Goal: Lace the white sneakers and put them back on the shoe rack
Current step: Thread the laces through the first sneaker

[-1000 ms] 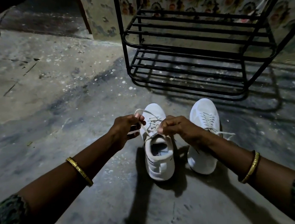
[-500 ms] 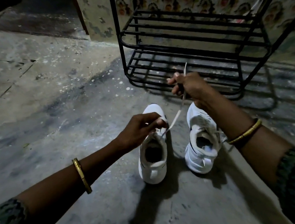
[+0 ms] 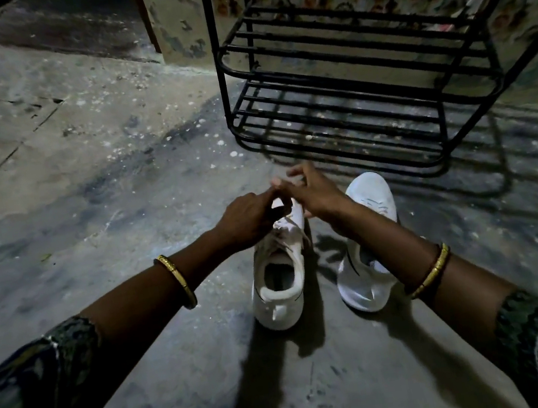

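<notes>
I see both hands together now over the front of the left sneaker (image 3: 278,264), at the centre of the frame. Half a second ago my right hand (image 3: 314,194) was raised high toward the shoe rack (image 3: 332,98), pulling one lace end long and tight; now it has come back down and meets the left hand (image 3: 245,219) just above the eyelets. The left hand is closed, pinching the lace close to the tongue. The right hand has the thumb and first fingers pressed near the left fingertips while the other fingers spread loose; the picture is blurred there, so I cannot tell if it really holds the lace.

I judge that the pull is finished and the next crossing or the knot begins on this shoe. The right sneaker (image 3: 368,234) stands just beside it on the concrete floor (image 3: 86,195), partly under my right forearm. Both shoes are in front of the rack, lower centre, not yet on it.
</notes>
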